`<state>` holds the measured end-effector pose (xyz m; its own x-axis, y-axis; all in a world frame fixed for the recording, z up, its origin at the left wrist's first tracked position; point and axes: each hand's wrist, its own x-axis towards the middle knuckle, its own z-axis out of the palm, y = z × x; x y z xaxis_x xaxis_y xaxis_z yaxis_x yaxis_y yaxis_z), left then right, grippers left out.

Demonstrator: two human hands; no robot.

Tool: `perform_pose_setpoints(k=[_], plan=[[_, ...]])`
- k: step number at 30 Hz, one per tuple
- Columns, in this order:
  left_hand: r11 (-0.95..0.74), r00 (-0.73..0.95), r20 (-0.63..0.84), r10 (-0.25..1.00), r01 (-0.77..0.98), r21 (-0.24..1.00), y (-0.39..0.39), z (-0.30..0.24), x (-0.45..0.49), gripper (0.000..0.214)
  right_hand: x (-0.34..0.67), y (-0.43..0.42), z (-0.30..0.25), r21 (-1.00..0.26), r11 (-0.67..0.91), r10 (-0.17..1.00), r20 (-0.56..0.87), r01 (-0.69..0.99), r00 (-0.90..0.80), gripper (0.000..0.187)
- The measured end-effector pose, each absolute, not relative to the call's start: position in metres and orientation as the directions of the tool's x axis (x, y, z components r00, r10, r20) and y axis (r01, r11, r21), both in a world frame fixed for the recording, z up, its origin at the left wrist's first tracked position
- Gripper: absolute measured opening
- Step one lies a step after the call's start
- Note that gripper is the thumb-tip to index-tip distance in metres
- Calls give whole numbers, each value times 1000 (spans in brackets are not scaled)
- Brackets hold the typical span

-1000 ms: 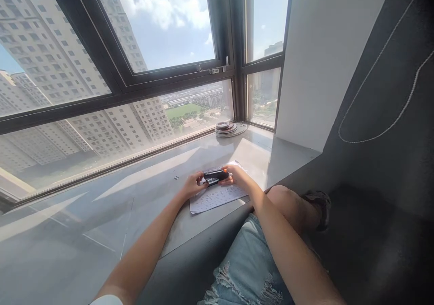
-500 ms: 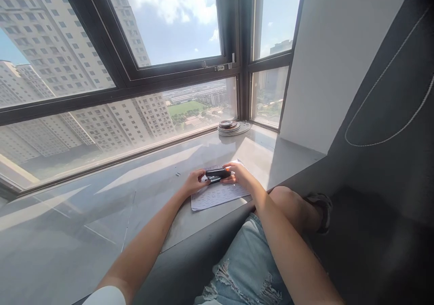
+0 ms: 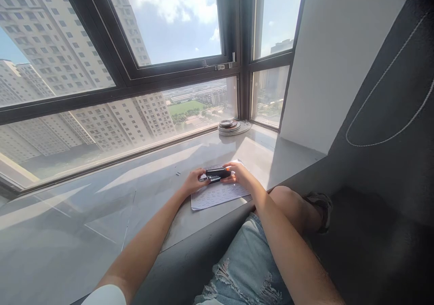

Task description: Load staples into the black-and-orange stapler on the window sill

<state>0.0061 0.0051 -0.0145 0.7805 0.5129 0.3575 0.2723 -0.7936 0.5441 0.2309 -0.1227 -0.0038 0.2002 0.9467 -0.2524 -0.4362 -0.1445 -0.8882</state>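
Observation:
Above a sheet of printed paper (image 3: 217, 197), I hold a black stapler (image 3: 217, 173) with an orange patch near its right end. My left hand (image 3: 195, 181) grips the stapler's left end, thumb below and fingers above. Around the other end close the fingers of my right hand (image 3: 237, 173). The stapler's upper and lower parts stand slightly apart at the left. Two small silvery pieces (image 3: 178, 174), which look like staple strips, lie on the sill left of the paper.
A stack of plates (image 3: 232, 128) stands in the far corner of the wide window sill (image 3: 101, 214). Dark window frames (image 3: 169, 73) rise behind it. My bent knee (image 3: 285, 196) is against the sill's front edge. At the right hangs a bead chain (image 3: 373, 143).
The stapler's left end has tilted slightly within my fingers, and its lower part shows a little more there. My hands stay in almost the same place.

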Motion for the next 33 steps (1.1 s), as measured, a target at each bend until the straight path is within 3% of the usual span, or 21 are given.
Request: perform_pose_setpoints(k=[6,10,13,17,20,26,33], plan=[[-789,781,354,515,270,552,5,-15,7,27,230,-119,-11,-932,-103,952,-194,-348,237,37],[-782,782,350,517,263,565,5,-16,7,30,226,-119,-16,-979,-94,962,-136,-179,238,32],[-769,773,352,528,259,584,5,-17,7,33,223,-123,-15,-997,-74,964,-71,4,258,40],[-756,766,357,535,245,607,5,-16,6,36,225,-128,-15,-882,83,913,254,464,319,34],[-754,767,358,533,239,612,5,-15,6,37,228,-127,-18,-736,151,849,438,660,294,30],[-756,761,364,536,241,609,4,-14,6,35,229,-122,-22,-600,142,863,464,787,199,36],[-775,771,430,470,127,619,-2,-11,4,25,226,-130,-15,-752,213,901,398,623,172,29]])
